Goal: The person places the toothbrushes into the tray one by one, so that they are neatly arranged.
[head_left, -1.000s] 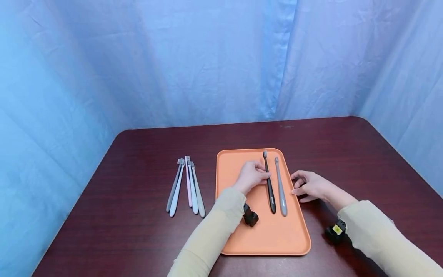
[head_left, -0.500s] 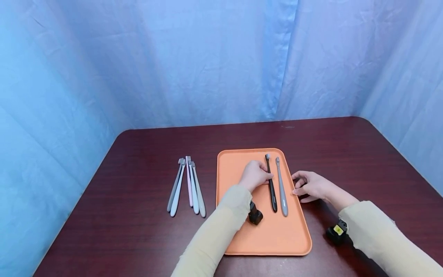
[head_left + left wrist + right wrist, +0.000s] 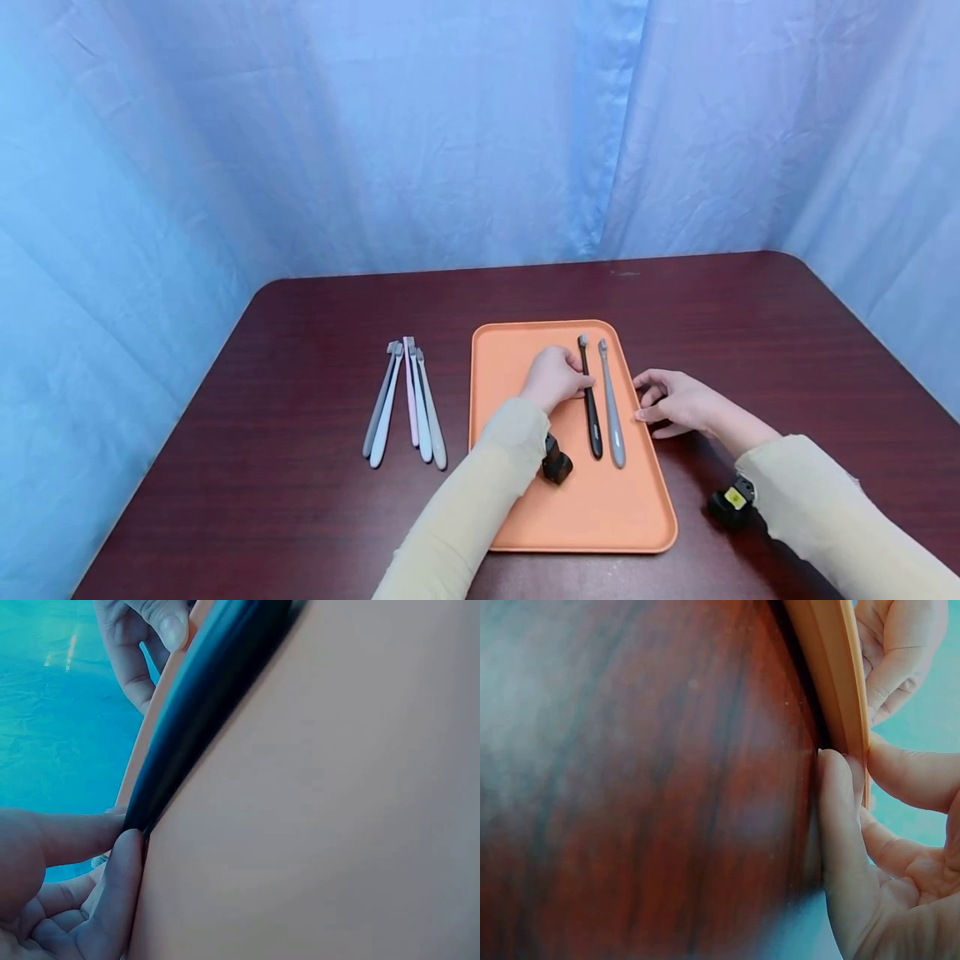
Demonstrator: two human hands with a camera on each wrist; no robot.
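Observation:
An orange tray (image 3: 525, 517) lies on the dark table. Two toothbrushes rest side by side on its right half: a black toothbrush (image 3: 592, 417) and a grey toothbrush (image 3: 611, 412). My left hand (image 3: 555, 379) is curled over the tray and pinches the black toothbrush at mid-handle. In the left wrist view its thumb and fingers (image 3: 120, 862) meet on the black toothbrush (image 3: 210, 697). My right hand (image 3: 671, 402) rests on the table beside the tray. Its relaxed fingers (image 3: 840, 825) touch the tray's rim (image 3: 832, 675).
Several pale toothbrushes (image 3: 408, 400), grey, blue and pink, lie in a bunch on the table left of the tray. Blue curtains close off the back and both sides. The table's rounded far corners show behind the tray.
My left hand has nudged the black toothbrush slightly right, closer to the grey one. The right hand has stayed at the tray's rim.

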